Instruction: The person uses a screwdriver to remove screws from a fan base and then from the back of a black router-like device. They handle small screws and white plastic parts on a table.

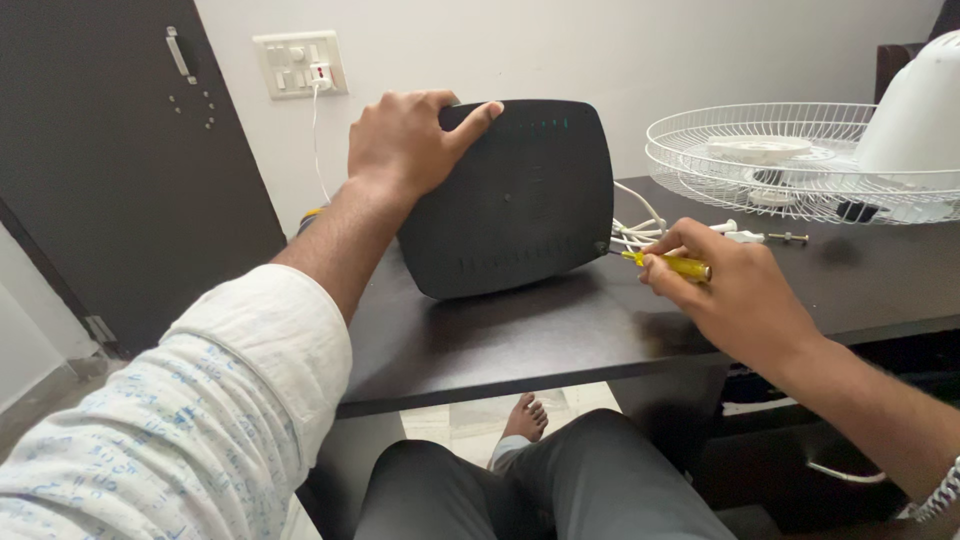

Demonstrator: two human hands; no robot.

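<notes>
Presently, the left hand [405,140] rests on the upper left corner of a black router-like box [510,195], fingers spread over its top edge and the grip pressing against the casing rather than closing round it. That box stands tilted upright on the dark worktop [500,330], its broad face toward the camera, with small green lights showing near its top. The right hand [735,290] is at the box's lower right corner, its grip pinching a yellow-handled screwdriver [672,263] between thumb and fingers; the tip points at the corner of the casing, though contact cannot be confirmed. White cables [635,225] emerge from behind the box, just beside the right hand. Further right on the worktop lies a white wire fan guard [760,160], with a white fan housing [915,110] partly over it, and a small bolt [785,237] near the cables. On the wall behind, a white switch plate [298,62] carries a plug with a white lead running downward. A dark door [120,170] stands to the left.
</notes>
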